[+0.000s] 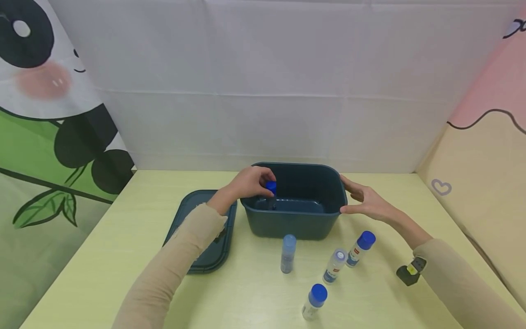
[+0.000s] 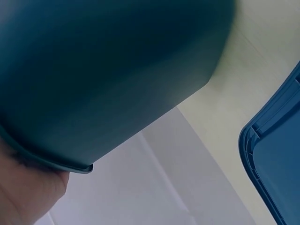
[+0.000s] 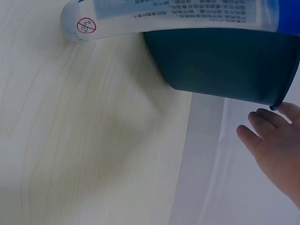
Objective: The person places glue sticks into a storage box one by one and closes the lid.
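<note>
My left hand (image 1: 254, 181) reaches over the left rim of a dark teal bin (image 1: 291, 224) and pinches a glue stick by its blue cap (image 1: 271, 186). The glue stick's body hangs inside the bin, hard to make out against the dark wall. In the left wrist view the bin's wall hides most of that hand (image 2: 30, 194). At the bin's right end, my right hand (image 1: 365, 201) touches the rim with thumb and fingers spread; its fingers look extended in the right wrist view.
In front of the bin stand a light-blue tube (image 1: 288, 254), a clear-capped bottle (image 1: 334, 266) and two blue-capped glue sticks, one nearer (image 1: 314, 301) and another farther right (image 1: 359, 248). A teal lid (image 1: 223, 249) lies left of the bin. A white sheet (image 1: 279, 91) hangs behind the table.
</note>
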`<state>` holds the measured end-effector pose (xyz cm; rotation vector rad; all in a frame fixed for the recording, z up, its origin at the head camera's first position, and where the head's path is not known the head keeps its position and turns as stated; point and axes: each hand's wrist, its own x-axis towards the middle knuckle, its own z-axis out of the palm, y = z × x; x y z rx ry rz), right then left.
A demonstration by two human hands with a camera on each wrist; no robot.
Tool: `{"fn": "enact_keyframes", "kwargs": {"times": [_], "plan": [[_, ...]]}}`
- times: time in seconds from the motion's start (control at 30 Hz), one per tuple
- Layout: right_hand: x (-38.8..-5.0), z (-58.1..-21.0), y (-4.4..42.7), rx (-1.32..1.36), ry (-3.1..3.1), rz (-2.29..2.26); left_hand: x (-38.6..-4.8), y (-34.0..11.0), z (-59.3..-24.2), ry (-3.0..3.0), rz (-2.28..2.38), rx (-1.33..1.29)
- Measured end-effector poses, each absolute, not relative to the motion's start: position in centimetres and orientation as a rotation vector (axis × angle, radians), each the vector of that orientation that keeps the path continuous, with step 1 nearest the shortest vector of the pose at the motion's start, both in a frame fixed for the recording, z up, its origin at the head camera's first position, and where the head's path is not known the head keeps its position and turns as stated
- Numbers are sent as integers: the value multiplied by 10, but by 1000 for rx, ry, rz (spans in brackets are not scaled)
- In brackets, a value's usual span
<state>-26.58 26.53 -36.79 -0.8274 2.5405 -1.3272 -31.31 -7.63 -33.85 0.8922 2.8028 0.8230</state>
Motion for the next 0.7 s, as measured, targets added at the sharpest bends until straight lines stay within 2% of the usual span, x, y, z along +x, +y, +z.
{"fn": "enact_keyframes", "kwargs": {"times": [0.33,0.5,0.7], "plan": [[-266,-366,265,-841,2537,-1317,-301,-86,-320,2773,961,878],[-267,-365,264,-829,2544,-1307,-281,-91,-311,2725,1053,977],[-268,-365,264,-809,2554,-1282,-251,-92,-319,2614,1098,1050]]}}
